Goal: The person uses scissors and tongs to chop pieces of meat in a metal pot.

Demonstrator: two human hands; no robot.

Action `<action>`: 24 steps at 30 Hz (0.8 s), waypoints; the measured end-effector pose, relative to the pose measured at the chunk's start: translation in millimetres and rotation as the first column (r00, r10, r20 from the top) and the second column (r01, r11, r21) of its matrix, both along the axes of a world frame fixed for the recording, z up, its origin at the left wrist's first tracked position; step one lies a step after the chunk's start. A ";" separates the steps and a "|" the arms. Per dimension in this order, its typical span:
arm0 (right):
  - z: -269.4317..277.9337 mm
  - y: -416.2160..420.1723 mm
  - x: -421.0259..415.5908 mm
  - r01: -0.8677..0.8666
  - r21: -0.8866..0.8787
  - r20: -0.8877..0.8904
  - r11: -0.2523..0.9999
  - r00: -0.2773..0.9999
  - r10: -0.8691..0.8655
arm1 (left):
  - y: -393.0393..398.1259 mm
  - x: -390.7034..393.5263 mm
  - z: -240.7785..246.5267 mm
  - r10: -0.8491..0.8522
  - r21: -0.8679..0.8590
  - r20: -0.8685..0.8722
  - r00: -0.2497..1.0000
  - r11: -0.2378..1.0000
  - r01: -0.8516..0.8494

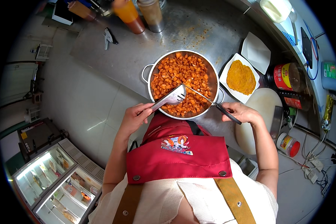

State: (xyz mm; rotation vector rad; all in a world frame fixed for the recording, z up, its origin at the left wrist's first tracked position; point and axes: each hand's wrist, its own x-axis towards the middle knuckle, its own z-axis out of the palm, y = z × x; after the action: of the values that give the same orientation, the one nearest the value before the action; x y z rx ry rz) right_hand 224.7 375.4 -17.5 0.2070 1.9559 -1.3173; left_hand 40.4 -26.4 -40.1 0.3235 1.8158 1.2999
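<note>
A round two-handled stainless steel pot (214, 81) stands at the near edge of the counter, filled with orange-red, seasoned-looking diced pieces (179, 70). My left hand (135, 116) grips the handle of a slotted metal spoon (175, 96), whose head rests over the food. From the other side, my right hand (239, 112) holds a thin metal utensil with a black handle (226, 112). Its tip meets the spoon's head near the pot's middle, and whether the two touch is unclear. Right of the pot, a white square plate (226, 84) carries a mound of yellow-orange powder (241, 77).
An empty white dish (256, 53), large dark sauce bottles (288, 77) and a round cutting board (243, 140) with a cleaver (276, 121) lie right. Squeeze bottles (128, 16) stand at the back of the steel counter (100, 61). Cables (310, 156) trail at far right.
</note>
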 end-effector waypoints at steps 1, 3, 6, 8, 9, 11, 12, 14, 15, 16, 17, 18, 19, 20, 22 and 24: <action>-2.8 1.3 1.1 0.006 -0.026 -0.013 1.000 1.000 -0.006 | -1.3 -0.3 -2.4 0.000 0.003 0.005 1.000 1.000 0.000; -1.0 0.3 2.4 0.079 -0.064 0.151 0.995 0.986 -0.068 | -2.4 0.8 -7.4 0.012 -0.005 0.018 1.000 1.000 -0.012; -9.4 -9.5 14.3 0.248 -0.168 0.251 0.954 0.947 -0.202 | 1.5 7.0 -16.6 0.087 -0.012 0.083 0.993 0.996 -0.087; -21.5 -22.9 25.9 0.313 -0.312 0.205 0.897 0.944 -0.258 | 6.9 14.9 -21.8 0.187 0.009 0.185 0.965 0.981 -0.192; -19.1 -30.2 25.2 0.285 -0.348 0.169 0.893 0.956 -0.239 | 11.0 18.5 -20.5 0.215 0.025 0.203 0.955 0.974 -0.225; -23.6 -47.6 30.8 0.307 -0.445 0.142 0.842 0.952 -0.272 | 21.9 25.8 -14.8 0.262 0.057 0.246 0.933 0.957 -0.284; -28.6 -52.4 30.7 0.289 -0.458 0.165 0.841 0.957 -0.239 | 26.0 29.8 -13.6 0.284 0.056 0.260 0.923 0.950 -0.308; -35.2 -64.1 30.5 0.333 -0.522 0.206 0.785 0.943 -0.262 | 30.3 33.9 -15.8 0.303 0.051 0.288 0.909 0.943 -0.330; -32.5 -68.8 27.7 0.349 -0.519 0.221 0.781 0.937 -0.271 | 30.9 35.4 -17.9 0.311 0.048 0.304 0.900 0.939 -0.340; -33.8 -72.1 26.1 0.360 -0.546 0.218 0.756 0.933 -0.286 | 31.0 36.3 -20.4 0.313 0.059 0.317 0.895 0.936 -0.348; -37.1 -74.7 24.7 0.370 -0.573 0.215 0.731 0.929 -0.301 | 31.0 36.8 -21.3 0.301 0.062 0.312 0.901 0.940 -0.336; -40.6 -75.8 24.2 0.378 -0.600 0.212 0.705 0.925 -0.316 | 31.3 37.0 -21.5 0.290 0.064 0.306 0.907 0.944 -0.324; -43.9 -75.9 24.9 0.377 -0.613 0.202 0.694 0.925 -0.323 | 31.5 37.4 -21.8 0.279 0.066 0.301 0.912 0.948 -0.312; -47.4 -76.1 25.6 0.375 -0.626 0.192 0.684 0.924 -0.331 | 31.5 38.2 -22.5 0.275 0.069 0.303 0.912 0.949 -0.308; -51.7 -76.7 25.4 0.375 -0.632 0.180 0.678 0.922 -0.342 | 31.0 39.9 -24.4 0.265 0.075 0.309 0.913 0.950 -0.302; -54.4 -78.4 24.0 0.380 -0.617 0.178 0.690 0.920 -0.348 | 30.2 40.9 -25.7 0.275 0.068 0.312 0.909 0.948 -0.310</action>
State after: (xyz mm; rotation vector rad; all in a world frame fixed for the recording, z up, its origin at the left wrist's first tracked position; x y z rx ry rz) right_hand 248.7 297.0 -71.9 0.2918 1.3408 -2.1525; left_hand 81.3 3.9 -65.9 -0.0906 1.5729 1.5729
